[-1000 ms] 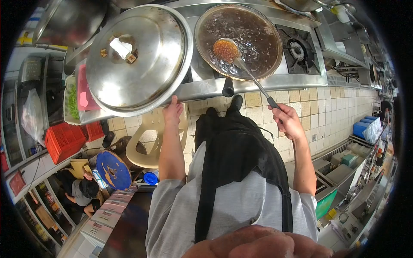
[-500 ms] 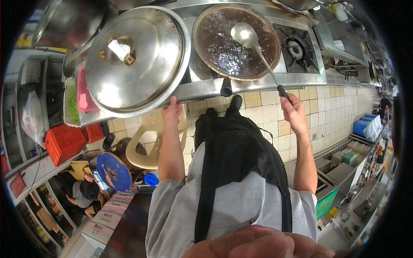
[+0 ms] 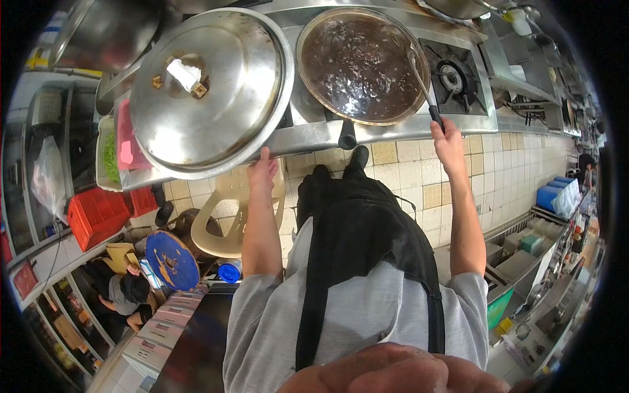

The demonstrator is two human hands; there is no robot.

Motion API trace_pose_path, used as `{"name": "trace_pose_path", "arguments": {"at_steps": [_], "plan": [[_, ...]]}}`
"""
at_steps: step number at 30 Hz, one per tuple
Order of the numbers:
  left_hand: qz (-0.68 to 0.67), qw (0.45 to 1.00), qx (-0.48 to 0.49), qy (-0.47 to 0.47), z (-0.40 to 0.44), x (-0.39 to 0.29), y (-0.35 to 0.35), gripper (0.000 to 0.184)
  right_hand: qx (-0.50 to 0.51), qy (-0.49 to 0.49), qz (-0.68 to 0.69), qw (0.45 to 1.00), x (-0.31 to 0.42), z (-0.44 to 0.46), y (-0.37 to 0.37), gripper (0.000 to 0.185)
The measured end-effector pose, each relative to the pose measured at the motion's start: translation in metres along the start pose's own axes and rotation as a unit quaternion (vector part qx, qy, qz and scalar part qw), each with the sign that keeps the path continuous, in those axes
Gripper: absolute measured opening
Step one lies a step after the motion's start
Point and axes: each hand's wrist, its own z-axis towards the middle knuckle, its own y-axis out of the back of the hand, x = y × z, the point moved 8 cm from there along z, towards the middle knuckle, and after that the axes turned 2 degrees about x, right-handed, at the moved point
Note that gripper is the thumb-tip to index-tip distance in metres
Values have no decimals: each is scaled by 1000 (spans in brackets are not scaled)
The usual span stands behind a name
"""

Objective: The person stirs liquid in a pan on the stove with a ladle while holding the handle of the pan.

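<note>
Running across the top of the frame, the steel stove (image 3: 298, 139) stretches ahead of me. The broad domed lid (image 3: 226, 108) fills the upper left, with a white wrap (image 3: 185, 75) around its grip. Right of it, at upper centre, sits the wide pan (image 3: 300, 65) of dark liquid (image 3: 360, 72), and beyond that, at upper right, a bare burner (image 3: 451, 77). My ladle (image 3: 421, 80) lies at the pan's right side: its long axis rises from my fingers, up and a little left, to a bowl seen nearly edge-on just inside the rim. Whether the bowl touches the wall I cannot tell. My right hand (image 3: 448, 145) is the nearer one, its fingers closed around the black handle end. My left hand (image 3: 262, 171), well apart, is by the lid's lower right edge, thumb uppermost; whether its fingers grip anything I cannot tell.
</note>
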Motion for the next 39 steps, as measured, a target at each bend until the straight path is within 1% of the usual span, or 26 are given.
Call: {"name": "trace_pose_path", "arguments": {"at_steps": [2,5,8,11,14,17,20,23,26,29,32,35,39], "plan": [[2,1000,-2,3,-2,0,0,59,9,-4,-29,1000,6,4,-3,42],[-4,1000,6,-7,-5,-1,0,59,35,-25,17,999,11,7,-12,39],[-5,1000,2,-1,-2,1,0,59,76,-52,21,996,11,13,-21,37],[-7,1000,-6,8,-5,0,0,55,90,-36,2,995,23,15,-24,37],[-6,1000,-16,11,-6,0,0,55,103,-45,10,994,36,17,-30,36],[-7,1000,-2,6,-5,0,-1,55,112,-25,10,993,37,21,-39,36],[-12,1000,-16,8,-8,-1,-2,54,105,32,44,993,47,20,-46,28],[-17,1000,-1,-1,-9,-1,-3,54,126,16,8,992,49,20,-48,29],[-18,1000,0,-3,-7,0,-3,53,122,53,30,991,54,19,-52,28],[-11,1000,1,-1,-8,-1,-3,53,139,54,34,988,55,17,-58,27],[-9,1000,-10,0,-11,-2,-3,51,179,6,-8,984,66,9,-56,29],[-13,1000,-4,-7,-13,-4,-4,50,178,31,24,983,62,7,-62,31],[-13,1000,-11,-3,-13,-4,-5,51,187,41,19,981,65,1,-62,33]]}}
